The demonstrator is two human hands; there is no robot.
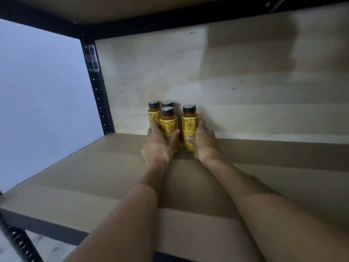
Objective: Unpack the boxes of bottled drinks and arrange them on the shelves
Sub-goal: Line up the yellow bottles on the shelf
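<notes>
Left hand (157, 148) fingers curl round the left bottle (168, 127); right hand (204, 142) fingers grip the right bottle (189, 125). Both bottles are upright, with a narrow gap between them. Two back bottles (153, 113) stand just behind, by the back wall (236, 82). The shelf (75, 186) is open to the right and near; the post (98, 87) is far left.

The bottles (168, 123) are labelled in yellow and capped in black. The shelf board (75, 176) is coloured tan, its frame post (97, 87) black.
</notes>
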